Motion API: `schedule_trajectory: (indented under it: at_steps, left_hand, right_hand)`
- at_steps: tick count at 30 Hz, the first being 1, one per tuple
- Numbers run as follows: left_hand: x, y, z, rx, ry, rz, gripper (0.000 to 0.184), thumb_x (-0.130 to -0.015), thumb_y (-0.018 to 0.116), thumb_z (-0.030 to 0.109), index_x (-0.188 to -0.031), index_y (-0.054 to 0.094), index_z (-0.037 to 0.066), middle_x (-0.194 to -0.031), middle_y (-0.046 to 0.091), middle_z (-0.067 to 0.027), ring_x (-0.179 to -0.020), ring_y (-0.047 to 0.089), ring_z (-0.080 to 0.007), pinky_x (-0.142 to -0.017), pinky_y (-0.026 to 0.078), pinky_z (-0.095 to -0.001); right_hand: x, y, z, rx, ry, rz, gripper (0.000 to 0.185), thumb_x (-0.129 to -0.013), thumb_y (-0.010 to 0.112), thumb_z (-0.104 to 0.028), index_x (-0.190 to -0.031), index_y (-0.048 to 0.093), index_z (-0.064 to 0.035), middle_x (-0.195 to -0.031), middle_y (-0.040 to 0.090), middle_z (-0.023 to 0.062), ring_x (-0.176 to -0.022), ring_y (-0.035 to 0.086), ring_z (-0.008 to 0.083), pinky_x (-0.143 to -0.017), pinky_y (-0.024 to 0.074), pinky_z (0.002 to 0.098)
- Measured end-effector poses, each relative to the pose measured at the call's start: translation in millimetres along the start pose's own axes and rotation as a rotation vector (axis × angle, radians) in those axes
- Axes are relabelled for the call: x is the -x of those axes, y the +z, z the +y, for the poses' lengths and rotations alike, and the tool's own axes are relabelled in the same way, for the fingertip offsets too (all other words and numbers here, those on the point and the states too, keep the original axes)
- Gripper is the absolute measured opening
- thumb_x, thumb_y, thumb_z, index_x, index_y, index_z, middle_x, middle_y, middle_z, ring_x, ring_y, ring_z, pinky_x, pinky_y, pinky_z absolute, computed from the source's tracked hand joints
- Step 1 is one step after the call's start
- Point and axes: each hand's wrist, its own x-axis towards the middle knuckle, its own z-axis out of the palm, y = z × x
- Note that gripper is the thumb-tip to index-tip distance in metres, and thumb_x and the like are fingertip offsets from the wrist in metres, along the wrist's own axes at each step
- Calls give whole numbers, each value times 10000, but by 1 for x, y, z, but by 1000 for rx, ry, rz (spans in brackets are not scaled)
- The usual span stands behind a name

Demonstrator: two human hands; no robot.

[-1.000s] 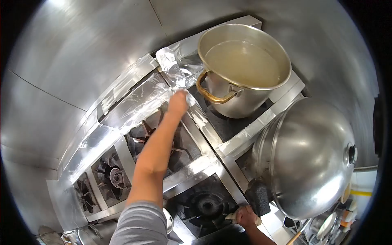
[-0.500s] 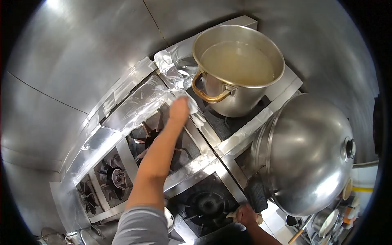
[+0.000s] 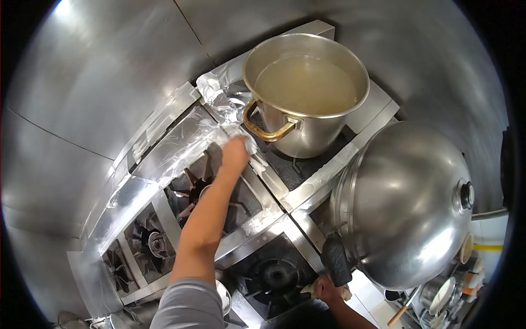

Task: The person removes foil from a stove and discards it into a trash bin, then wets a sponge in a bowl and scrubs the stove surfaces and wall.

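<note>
My left hand (image 3: 235, 153) reaches across the stove, closed on a whitish cloth (image 3: 250, 145) that shows only in part. It presses on the metal strip between burners, beside crumpled foil (image 3: 219, 97) and below the brass handle of a large pot (image 3: 307, 134) of cloudy liquid. Near the front burner (image 3: 276, 274), at the stove's front edge, my right hand (image 3: 327, 289) is closed on a pale cloth (image 3: 310, 289), whose ends stick out on both sides.
A big domed metal lid (image 3: 408, 205) covers a vessel at the right, with a dark-wrapped handle (image 3: 335, 260) close to my right hand. More burners (image 3: 156, 241) run down the left. Bowls and utensils (image 3: 441, 296) stand at the lower right.
My left hand has moved slightly down the metal strip with its cloth. The whole view has shifted a little, with pot and lid now further left. My right hand stays at the front edge.
</note>
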Motion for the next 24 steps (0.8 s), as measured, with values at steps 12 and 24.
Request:
schedule_trajectory:
  at_steps: [12,24]
  left_hand:
    - [-10,-16,-47,297,372,-273,368,-677,691,-5,-1026,742,101,-1042,722,-172,-1022,683,-371,-943,542,-432]
    - [-25,-35,-22,52,-64,-252,387,-671,687,6,-1041,741,103,-1101,692,-181,-1041,666,-379,-922,540,-449]
  right_hand:
    - [37,67,58,-120,-10,-37,169,-873,548,-174,-967,604,-46,-911,614,170,-888,600,394,-798,473,489]
    - [53,116,74,-1447,642,188,102,-899,480,-125,-948,540,-59,-851,519,111,-787,533,284,-760,440,425]
